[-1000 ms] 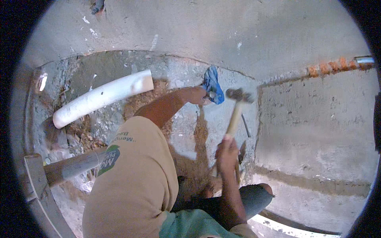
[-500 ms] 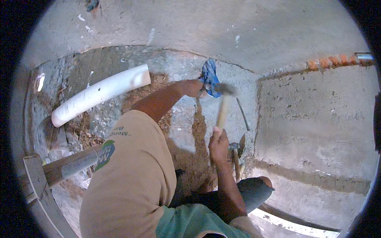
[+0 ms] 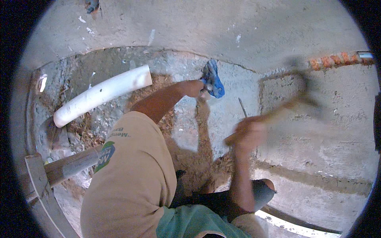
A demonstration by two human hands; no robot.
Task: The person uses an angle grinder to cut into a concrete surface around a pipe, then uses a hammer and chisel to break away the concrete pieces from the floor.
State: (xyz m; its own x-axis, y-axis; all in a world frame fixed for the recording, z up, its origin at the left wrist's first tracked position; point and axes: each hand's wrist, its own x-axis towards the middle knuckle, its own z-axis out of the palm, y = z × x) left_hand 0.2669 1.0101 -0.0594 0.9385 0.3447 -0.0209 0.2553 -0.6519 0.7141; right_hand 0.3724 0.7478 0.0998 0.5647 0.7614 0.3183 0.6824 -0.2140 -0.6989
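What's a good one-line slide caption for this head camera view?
Left hand steadies a blue-wrapped tool against rough concrete while the right hand swings a motion-blurred hammer beside a white pipe.

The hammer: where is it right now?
In the head view, the hammer is raised to the right, blurred, gripped by the right hand, away from the blue cloth.

Soft, even daylight, fairly dim and warm. The right hand (image 3: 247, 133) and its hammer (image 3: 295, 95) smear into motion blur. Left of them the white pipe (image 3: 101, 94) stays sharp. Fisheye bending curves edges; black corners ring the view.
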